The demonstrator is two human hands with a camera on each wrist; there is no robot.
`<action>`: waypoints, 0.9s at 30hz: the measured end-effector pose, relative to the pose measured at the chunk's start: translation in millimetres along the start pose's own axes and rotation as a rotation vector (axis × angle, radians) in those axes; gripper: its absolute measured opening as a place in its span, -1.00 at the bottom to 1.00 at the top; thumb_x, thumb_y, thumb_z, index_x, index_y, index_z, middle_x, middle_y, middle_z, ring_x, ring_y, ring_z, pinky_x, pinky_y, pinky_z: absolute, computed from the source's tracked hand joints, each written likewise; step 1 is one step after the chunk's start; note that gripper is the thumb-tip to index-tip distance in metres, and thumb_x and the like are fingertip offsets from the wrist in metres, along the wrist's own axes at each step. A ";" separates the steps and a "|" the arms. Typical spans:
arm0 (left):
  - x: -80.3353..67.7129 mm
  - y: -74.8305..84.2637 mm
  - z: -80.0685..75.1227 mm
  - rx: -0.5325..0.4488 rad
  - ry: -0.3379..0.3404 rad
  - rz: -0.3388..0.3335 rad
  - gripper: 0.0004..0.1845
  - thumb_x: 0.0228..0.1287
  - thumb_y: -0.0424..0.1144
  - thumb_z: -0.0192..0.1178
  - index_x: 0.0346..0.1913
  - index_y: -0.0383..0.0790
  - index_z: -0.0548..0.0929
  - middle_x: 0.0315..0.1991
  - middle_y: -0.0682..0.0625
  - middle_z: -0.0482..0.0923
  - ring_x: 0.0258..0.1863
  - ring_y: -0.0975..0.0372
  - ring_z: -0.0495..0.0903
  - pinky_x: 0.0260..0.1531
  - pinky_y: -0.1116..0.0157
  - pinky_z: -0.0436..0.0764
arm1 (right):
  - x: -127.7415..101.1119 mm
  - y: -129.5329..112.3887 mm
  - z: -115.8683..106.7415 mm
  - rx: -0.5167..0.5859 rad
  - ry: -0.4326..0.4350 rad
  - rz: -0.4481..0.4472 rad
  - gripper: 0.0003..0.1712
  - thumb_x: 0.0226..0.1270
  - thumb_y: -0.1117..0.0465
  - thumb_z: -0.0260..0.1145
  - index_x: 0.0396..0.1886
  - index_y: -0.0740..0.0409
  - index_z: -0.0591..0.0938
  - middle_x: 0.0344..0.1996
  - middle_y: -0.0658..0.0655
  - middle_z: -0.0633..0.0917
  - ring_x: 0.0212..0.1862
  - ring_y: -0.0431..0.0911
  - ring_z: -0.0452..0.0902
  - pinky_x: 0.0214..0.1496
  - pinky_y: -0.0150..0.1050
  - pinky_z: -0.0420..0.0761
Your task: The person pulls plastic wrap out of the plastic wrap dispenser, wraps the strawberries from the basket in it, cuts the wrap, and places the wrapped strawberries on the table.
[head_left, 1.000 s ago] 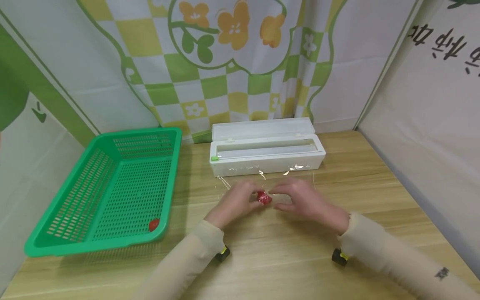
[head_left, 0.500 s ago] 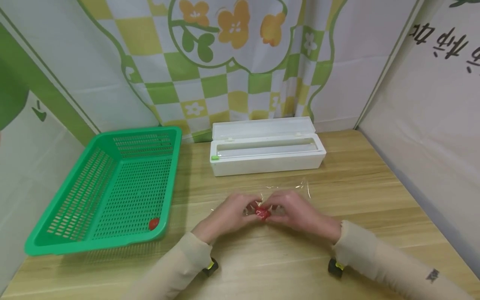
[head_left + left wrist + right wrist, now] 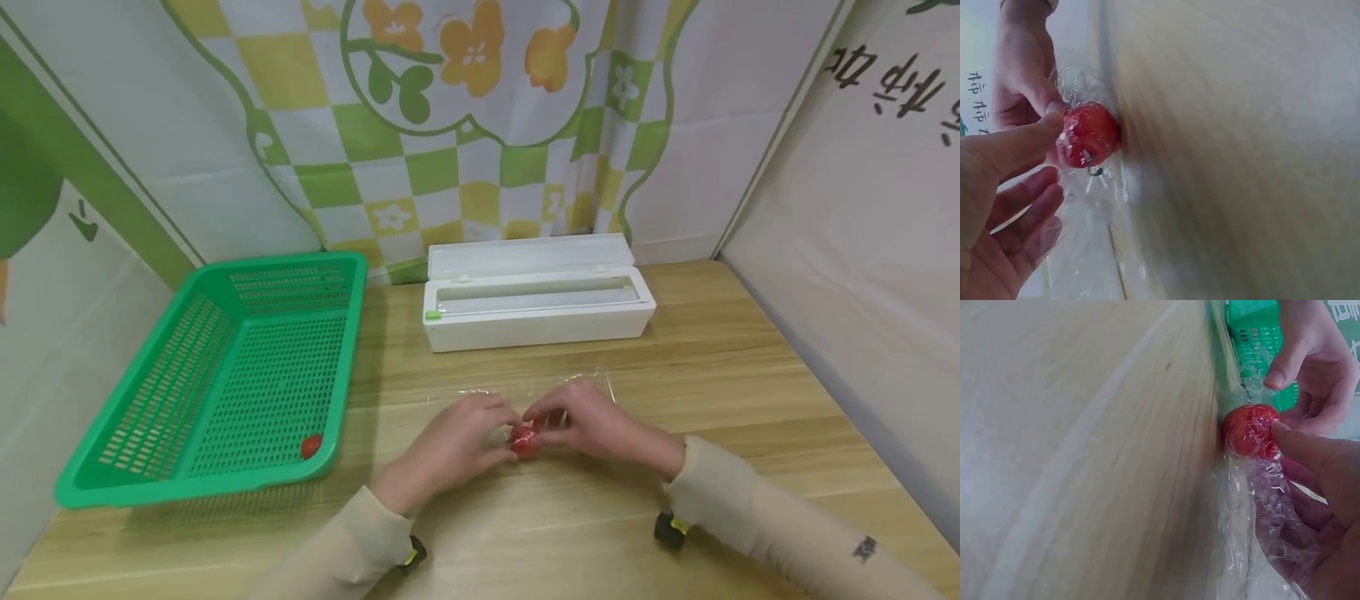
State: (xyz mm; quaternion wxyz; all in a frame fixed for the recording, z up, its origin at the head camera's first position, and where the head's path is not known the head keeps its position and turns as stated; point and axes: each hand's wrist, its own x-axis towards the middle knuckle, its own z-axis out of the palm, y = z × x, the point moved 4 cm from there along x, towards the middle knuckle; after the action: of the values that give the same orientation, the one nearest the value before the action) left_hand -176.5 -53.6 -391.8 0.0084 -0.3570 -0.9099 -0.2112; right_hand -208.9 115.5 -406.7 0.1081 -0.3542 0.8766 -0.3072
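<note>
A small round red tomato (image 3: pixel 523 442) with a bit of green stem (image 3: pixel 1094 167) sits low over the table, wrapped in clear cling film (image 3: pixel 1266 500). My right hand (image 3: pixel 592 421) pinches the film against the tomato, its thumb (image 3: pixel 1304 447) pressed on the red side. On the other side my left hand (image 3: pixel 453 446) is close by, thumb and fingers spread apart around the tomato; in the right wrist view its thumb (image 3: pixel 1277 375) stands just off the fruit. Loose film (image 3: pixel 1082 250) trails out to both sides.
Behind the hands stands a white cling film box (image 3: pixel 540 329), its lid raised. To the left, a green plastic basket (image 3: pixel 348 350) holds another red tomato (image 3: pixel 311 446). A checked curtain (image 3: pixel 465 183) hangs behind the wooden table (image 3: pixel 555 533).
Both hands have drawn the tomato and film toward me, away from the box. The film's edges have gathered in around the tomato. My left fingers have loosened from it.
</note>
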 end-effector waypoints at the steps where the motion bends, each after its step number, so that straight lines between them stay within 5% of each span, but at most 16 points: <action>1: -0.2 0.4 1.0 -0.004 -0.004 0.002 -0.71 0.08 -0.12 0.48 -0.11 -0.01 0.73 -0.13 0.14 0.71 -0.07 0.28 0.66 0.08 0.29 0.64 | 0.2 -0.4 0.2 0.002 -0.010 0.001 -0.76 0.13 0.11 0.52 -0.16 -0.12 0.78 -0.33 -0.18 0.79 -0.37 -0.40 0.59 -0.29 -0.46 0.63; 11: -3.1 -6.6 7.0 -0.050 -0.013 -0.056 -0.78 0.19 -0.16 0.40 -0.10 -0.05 0.73 -0.19 0.13 0.70 -0.16 0.29 0.67 -0.03 0.31 0.67 | -2.3 -9.6 -6.7 -0.146 0.062 -0.101 -0.71 0.10 0.08 0.54 -0.14 -0.04 0.77 -0.15 -0.06 0.80 -0.09 -0.23 0.71 0.02 -0.28 0.70; 15: -3.6 -10.5 8.6 -0.072 -0.041 -0.105 -0.82 0.25 -0.17 0.34 -0.10 -0.06 0.73 -0.19 0.12 0.71 -0.16 0.30 0.67 -0.03 0.32 0.68 | -1.4 -10.1 -4.2 -0.150 0.052 -0.131 -0.67 0.07 0.11 0.56 -0.12 -0.01 0.76 -0.15 -0.06 0.80 -0.12 -0.24 0.71 -0.01 -0.33 0.70; 22: -2.3 -8.1 6.3 0.029 -0.009 -0.085 -0.76 0.27 -0.09 0.34 -0.05 -0.05 0.70 -0.16 0.12 0.67 -0.12 0.28 0.64 -0.03 0.28 0.67 | 3.6 0.0 1.8 -0.050 0.012 -0.048 -0.75 0.14 0.16 0.51 -0.15 -0.10 0.77 -0.22 -0.16 0.79 -0.25 -0.35 0.64 -0.16 -0.43 0.67; 27: -0.6 -7.2 5.8 0.036 -0.003 -0.077 -0.70 0.14 -0.09 0.44 -0.07 -0.02 0.70 -0.15 0.15 0.64 -0.10 0.30 0.63 0.00 0.32 0.66 | 4.7 4.9 -1.7 -0.014 -0.011 0.007 -0.73 0.16 0.10 0.50 -0.11 -0.11 0.75 -0.18 -0.13 0.79 -0.20 -0.32 0.67 -0.09 -0.38 0.69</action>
State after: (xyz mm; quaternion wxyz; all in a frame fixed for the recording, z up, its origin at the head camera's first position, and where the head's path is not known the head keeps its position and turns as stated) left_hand -180.0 -56.5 -400.0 0.0054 -0.3216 -0.9266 -0.1946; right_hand -215.7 115.8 -408.2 0.1118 -0.3535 0.8794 -0.2988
